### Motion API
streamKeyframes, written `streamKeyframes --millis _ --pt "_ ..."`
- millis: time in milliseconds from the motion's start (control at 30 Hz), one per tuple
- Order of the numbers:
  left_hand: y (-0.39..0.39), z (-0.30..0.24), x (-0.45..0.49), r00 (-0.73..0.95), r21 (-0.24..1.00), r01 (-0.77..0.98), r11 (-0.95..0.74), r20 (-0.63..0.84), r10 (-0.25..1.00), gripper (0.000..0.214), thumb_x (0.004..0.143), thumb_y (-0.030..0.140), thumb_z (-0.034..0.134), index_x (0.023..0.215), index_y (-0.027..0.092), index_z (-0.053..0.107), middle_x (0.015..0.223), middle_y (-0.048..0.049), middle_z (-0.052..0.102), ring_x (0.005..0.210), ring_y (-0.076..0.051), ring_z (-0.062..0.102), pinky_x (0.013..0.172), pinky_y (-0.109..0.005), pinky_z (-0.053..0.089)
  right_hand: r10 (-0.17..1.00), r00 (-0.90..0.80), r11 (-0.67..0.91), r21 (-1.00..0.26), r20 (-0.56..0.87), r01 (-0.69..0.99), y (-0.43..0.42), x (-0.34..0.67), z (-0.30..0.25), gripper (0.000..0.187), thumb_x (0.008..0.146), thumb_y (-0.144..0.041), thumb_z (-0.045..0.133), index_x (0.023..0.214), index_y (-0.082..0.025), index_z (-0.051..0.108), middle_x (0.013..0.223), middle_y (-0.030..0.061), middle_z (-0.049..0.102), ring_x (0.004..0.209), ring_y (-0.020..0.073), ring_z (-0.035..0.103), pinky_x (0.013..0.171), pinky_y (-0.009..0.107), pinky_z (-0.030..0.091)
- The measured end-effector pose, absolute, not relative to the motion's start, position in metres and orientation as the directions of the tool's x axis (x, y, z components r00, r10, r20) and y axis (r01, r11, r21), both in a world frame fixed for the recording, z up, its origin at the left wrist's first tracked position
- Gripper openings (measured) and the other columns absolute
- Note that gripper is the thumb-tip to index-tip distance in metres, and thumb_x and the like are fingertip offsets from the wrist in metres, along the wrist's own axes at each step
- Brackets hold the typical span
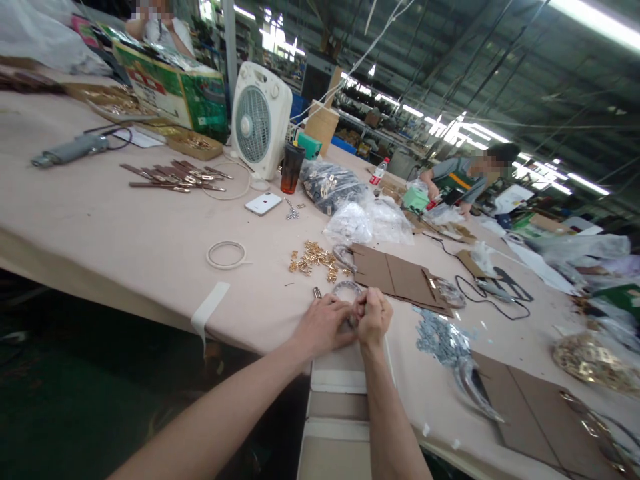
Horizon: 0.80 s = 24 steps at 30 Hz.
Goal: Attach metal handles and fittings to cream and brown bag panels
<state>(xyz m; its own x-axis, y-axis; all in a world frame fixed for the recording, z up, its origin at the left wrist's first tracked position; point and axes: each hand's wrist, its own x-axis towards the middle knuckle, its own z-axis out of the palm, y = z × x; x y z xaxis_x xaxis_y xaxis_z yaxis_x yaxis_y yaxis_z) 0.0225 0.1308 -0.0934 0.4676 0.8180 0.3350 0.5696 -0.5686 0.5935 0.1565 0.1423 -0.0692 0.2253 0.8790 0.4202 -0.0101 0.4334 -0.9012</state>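
Over the near table edge, my left hand rests with fingers bent inward against my right hand. My right hand is closed in a fist-like pinch; what the fingers grip is hidden. Just beyond the hands shows a plastic-wrapped curved handle. Under them, a pale panel with a light border hangs over the edge towards me. A small metal buckle lies just past my left hand. Farther on is a loose pile of gold-coloured metal fittings.
Brown panels with wrapped handles lie to the right, beside small grey-blue pieces. A tape roll, a phone, a fan and a power tool are leftward. A co-worker works across the table.
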Motion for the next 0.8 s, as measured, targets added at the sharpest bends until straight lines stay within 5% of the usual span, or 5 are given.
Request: streamKeyframes --millis 133,367,633,800 --pt "0.130 -0.093 0.024 0.456 0.573 0.587 -0.572 0.350 0.819 0.052 0.082 0.052 0.080 0.126 0.031 0.064 0.138 -0.0017 0.067 0.129 -0.029 0.051 0.105 -0.047 0.044 0.851 0.368 0.458 -0.873 0.376 -0.168 0.152 0.165 -0.056 0.037 0.097 -0.043 0.057 0.069 -0.021 0.051 0.049 -0.0098 0.038 0.036 0.0067 0.031 0.036 0.019 0.026" --pt "0.131 -0.097 0.027 0.466 0.551 0.607 -0.573 0.337 0.818 0.044 0.086 0.052 0.076 0.121 0.028 0.067 0.129 -0.0026 0.071 0.127 -0.029 0.052 0.104 -0.048 0.044 0.948 0.193 0.282 -0.950 0.254 -0.133 0.169 0.156 -0.061 0.041 0.095 -0.051 0.059 0.069 -0.021 0.052 0.045 -0.0102 0.039 0.035 0.0066 0.031 0.034 0.018 0.026" --pt "0.130 -0.091 0.026 0.468 0.547 0.623 -0.559 0.313 0.827 0.030 0.086 0.045 0.076 0.108 0.026 0.069 0.118 -0.0035 0.073 0.125 -0.028 0.054 0.099 -0.045 0.045 0.899 0.088 0.417 -0.900 0.429 0.126 0.141 0.158 -0.073 0.044 0.100 -0.045 0.054 0.064 -0.020 0.053 0.052 -0.0066 0.043 0.044 0.0081 0.035 0.043 0.022 0.028" --pt "0.129 -0.090 0.026 0.455 0.558 0.616 -0.556 0.324 0.829 0.033 0.085 0.047 0.077 0.111 0.028 0.068 0.119 -0.0031 0.072 0.125 -0.028 0.053 0.098 -0.043 0.047 0.854 0.122 0.516 -0.852 0.505 -0.089 0.131 0.157 -0.054 0.040 0.100 -0.040 0.054 0.065 -0.022 0.051 0.051 -0.0072 0.039 0.041 0.0090 0.033 0.042 0.024 0.026"
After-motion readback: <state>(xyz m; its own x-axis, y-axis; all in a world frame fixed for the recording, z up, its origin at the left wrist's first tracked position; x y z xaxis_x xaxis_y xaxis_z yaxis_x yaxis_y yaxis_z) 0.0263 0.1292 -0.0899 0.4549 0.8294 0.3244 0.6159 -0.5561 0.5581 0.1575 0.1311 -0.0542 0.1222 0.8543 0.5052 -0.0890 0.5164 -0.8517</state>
